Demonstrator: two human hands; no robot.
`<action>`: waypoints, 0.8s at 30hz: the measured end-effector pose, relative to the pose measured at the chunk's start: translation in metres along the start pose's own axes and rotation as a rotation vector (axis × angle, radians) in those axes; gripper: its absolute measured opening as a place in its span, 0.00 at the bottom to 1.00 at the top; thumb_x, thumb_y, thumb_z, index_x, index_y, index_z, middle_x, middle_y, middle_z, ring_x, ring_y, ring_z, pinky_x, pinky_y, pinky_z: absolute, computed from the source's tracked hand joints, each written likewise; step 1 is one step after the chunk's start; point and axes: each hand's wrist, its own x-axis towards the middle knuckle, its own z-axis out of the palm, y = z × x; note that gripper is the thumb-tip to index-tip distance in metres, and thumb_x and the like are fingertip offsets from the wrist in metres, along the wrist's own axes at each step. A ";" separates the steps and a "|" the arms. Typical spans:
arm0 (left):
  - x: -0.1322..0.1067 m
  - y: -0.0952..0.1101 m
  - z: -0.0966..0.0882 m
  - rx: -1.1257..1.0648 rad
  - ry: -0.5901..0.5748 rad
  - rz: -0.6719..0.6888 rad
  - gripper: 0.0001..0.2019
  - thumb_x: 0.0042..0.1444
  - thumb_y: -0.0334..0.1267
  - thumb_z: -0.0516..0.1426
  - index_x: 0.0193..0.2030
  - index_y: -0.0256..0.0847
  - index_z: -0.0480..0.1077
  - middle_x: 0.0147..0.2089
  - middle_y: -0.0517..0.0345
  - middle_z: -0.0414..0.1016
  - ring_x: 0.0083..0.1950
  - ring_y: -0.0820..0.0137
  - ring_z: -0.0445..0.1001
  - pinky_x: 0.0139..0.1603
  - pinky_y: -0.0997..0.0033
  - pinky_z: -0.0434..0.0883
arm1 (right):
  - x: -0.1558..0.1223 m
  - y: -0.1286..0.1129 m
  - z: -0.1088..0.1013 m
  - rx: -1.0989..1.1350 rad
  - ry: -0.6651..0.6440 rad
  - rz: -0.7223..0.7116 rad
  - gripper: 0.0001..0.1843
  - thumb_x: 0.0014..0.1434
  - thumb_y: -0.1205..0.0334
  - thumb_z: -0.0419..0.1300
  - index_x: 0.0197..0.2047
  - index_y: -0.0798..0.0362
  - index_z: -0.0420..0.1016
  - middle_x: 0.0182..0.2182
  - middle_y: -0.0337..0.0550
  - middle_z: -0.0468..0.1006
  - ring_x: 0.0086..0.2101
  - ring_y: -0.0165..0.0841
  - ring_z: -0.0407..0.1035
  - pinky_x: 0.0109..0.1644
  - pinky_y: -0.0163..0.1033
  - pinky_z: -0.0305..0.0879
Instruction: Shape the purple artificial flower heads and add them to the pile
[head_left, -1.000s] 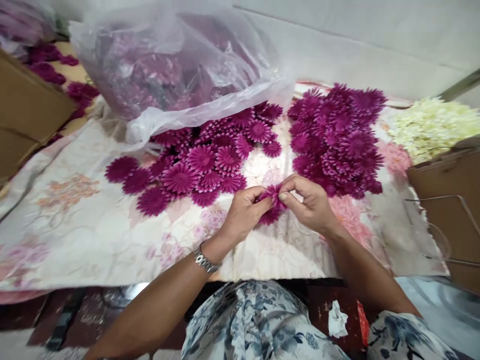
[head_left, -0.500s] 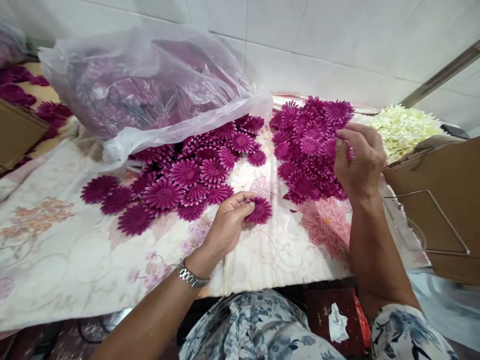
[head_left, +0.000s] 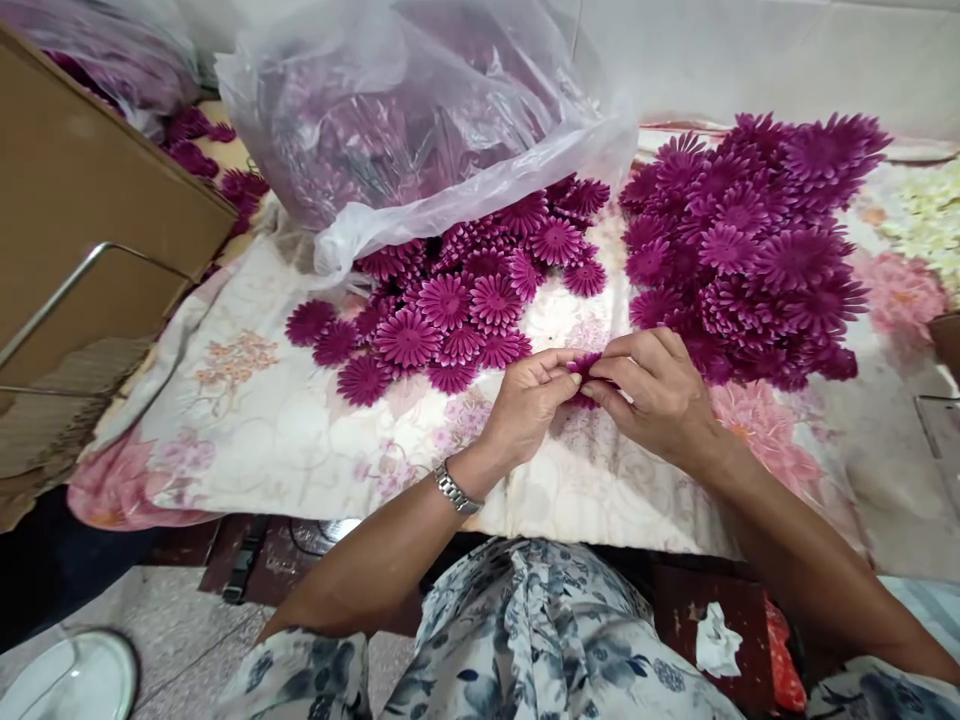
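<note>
The left hand [head_left: 525, 405] was partly closed, thumb and forefinger pinching a purple flower [head_left: 583, 402]; a metal watch [head_left: 456, 488] circled that wrist. The right hand [head_left: 660, 395], fingers curled, gripped the same flower from the other side. It was held low over the tabletop [head_left: 285, 450], in front of the gap between two heaps.

At far left stood a cardboard box [head_left: 97, 190], with speckled floor [head_left: 187, 620] below. Flowered cloth covered the tabletop. On it, from left to right, lay a cloudy plastic bag [head_left: 420, 120], loose purple blooms [head_left: 442, 300] spread before its mouth, a taller purple pile [head_left: 750, 250] and, at the edge of view, pale yellow flowers [head_left: 934, 220]. A pale wall [head_left: 712, 60] rose behind.

Fingers covered most of the held flower, so I could not tell which way its face pointed, nor any long axis.
</note>
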 end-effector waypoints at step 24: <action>0.001 -0.002 -0.003 0.088 0.084 0.075 0.08 0.43 0.28 0.58 0.32 0.36 0.74 0.21 0.64 0.70 0.23 0.80 0.66 0.26 0.78 0.65 | -0.002 0.006 -0.007 0.507 0.118 0.279 0.04 0.55 0.68 0.62 0.30 0.51 0.74 0.28 0.40 0.75 0.31 0.30 0.70 0.33 0.38 0.65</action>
